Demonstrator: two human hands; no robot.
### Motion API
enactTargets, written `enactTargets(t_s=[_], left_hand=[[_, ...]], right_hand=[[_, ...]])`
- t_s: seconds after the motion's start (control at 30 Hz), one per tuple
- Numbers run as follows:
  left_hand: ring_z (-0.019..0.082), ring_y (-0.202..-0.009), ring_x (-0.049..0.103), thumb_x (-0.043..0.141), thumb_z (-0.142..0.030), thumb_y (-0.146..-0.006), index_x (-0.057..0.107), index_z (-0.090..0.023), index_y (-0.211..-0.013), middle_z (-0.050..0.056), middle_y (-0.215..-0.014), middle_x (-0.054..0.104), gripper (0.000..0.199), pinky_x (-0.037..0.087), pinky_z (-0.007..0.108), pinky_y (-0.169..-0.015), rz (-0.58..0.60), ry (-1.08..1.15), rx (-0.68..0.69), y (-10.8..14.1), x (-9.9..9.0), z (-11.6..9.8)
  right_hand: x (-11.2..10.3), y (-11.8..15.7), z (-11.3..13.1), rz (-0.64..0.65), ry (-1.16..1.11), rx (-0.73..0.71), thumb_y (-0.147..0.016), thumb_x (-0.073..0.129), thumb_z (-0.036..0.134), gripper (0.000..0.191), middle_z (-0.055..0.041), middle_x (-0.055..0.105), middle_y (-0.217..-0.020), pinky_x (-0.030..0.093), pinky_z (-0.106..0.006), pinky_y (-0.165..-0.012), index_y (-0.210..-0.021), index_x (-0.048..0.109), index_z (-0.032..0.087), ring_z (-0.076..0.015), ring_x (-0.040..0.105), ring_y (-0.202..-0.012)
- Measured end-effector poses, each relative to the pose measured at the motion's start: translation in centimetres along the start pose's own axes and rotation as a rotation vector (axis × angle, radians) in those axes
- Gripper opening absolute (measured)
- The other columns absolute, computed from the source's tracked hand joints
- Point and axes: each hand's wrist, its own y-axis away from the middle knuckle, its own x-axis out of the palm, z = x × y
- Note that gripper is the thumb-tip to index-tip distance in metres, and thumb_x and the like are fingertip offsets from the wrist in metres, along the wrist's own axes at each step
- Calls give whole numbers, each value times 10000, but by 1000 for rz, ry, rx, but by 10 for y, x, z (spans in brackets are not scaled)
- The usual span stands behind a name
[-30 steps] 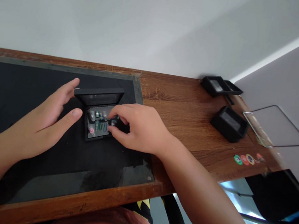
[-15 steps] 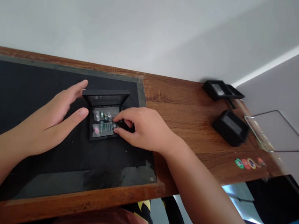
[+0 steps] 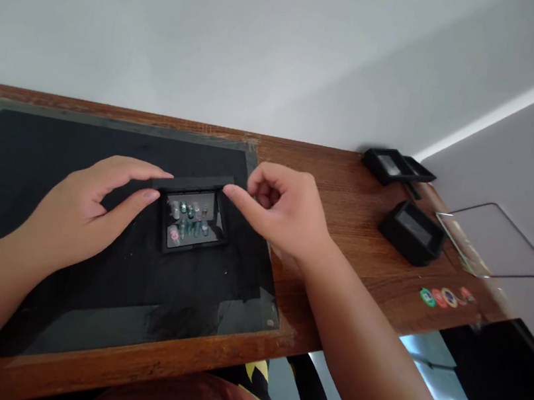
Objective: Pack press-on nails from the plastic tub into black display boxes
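On the dark mat sits a small black box (image 3: 195,248) with several decorated press-on nails (image 3: 183,226) in two rows, green, clear and pink ones among them. Its hinged black lid (image 3: 194,182) stands tilted up at the back. My left hand (image 3: 90,204) has its thumb and index finger at the lid's left end, gripping it. At the lid's right end is the thumb of my right hand (image 3: 290,210), with the other fingers curled beside it. The far side of the lid is hidden.
A dark mat (image 3: 96,301) covers much of the wooden table (image 3: 315,180). To the right are an open black box (image 3: 385,164), a closed black box (image 3: 413,232), a thin-framed clear panel (image 3: 496,241) and several round stickers (image 3: 448,297).
My right hand has left the nails inside the box and moved up to the lid's right end. My left hand has closed onto the lid's left end. The lid's angle has changed.
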Motion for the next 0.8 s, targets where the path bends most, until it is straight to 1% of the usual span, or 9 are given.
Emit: enactTargets(t_s=[0.07,0.13,0.2,0.27,0.33,0.4,0.57,0.67,0.8], left_hand=[[202,-1194,647,527,-442,-1026,671,-306,-1213,-38,-1268,707,272,480,402,-1123,47,24,-21,0,-1,-1],[209,-1178,658,533,-457,-1019,682,-305,-1188,-31,-1246,720,271,479,425,-1133,65,56,-9,0,-2,0],[218,-1209,650,526,-464,-1018,682,-310,-1199,-22,-1282,714,284,457,445,-1163,110,83,15,0,-3,4],[239,-1293,614,532,-489,-1005,673,-331,-1229,-19,-1402,661,308,439,460,-1183,181,106,32,-1,-4,10],[290,-1390,547,584,-549,-955,661,-358,-1258,-24,-1543,556,367,434,492,-1186,280,115,44,0,-5,14],[347,-1437,497,657,-611,-877,633,-368,-1311,-11,-1615,476,499,433,538,-1181,347,103,46,1,-6,17],[380,-1444,486,727,-640,-806,398,-359,-1556,60,-1614,474,866,418,569,-1190,336,90,-28,6,3,12],[368,-1479,448,748,-605,-805,242,-365,-1630,77,-1641,434,997,397,556,-1212,338,86,8,8,10,10],[349,-1486,442,692,-547,-877,135,-351,-1655,102,-1648,415,977,376,566,-1223,312,112,28,8,15,10]], right_hand=[[0,0,0,-67,-96,24,-907,667,572,374,38,458,-623,321,-283,-596,-841,608,208,-113,401,-597],[1,0,-1,-43,-177,29,-914,651,588,372,47,459,-632,331,-280,-589,-983,612,225,-115,403,-590],[3,0,-3,44,-227,14,-919,653,567,387,52,495,-646,341,-273,-590,-1097,616,225,-110,428,-590],[4,-1,-7,173,-256,-11,-920,658,539,391,50,539,-671,346,-263,-595,-1128,645,208,-101,456,-599],[5,-2,-11,314,-293,-32,-911,675,518,370,44,562,-686,350,-251,-593,-1076,686,188,-93,472,-606],[5,-3,-14,425,-341,-47,-889,710,497,341,44,563,-674,356,-240,-585,-989,706,171,-87,474,-601],[0,-4,-17,588,-338,-65,-846,773,397,248,21,618,-690,361,-231,-576,-855,730,153,-83,497,-609],[-1,-4,-17,634,-317,-60,-846,773,372,220,18,626,-679,352,-227,-558,-849,749,153,-80,495,-597],[0,-4,-16,583,-398,-34,-843,780,392,247,31,605,-657,336,-216,-524,-842,722,151,-73,472,-571]])
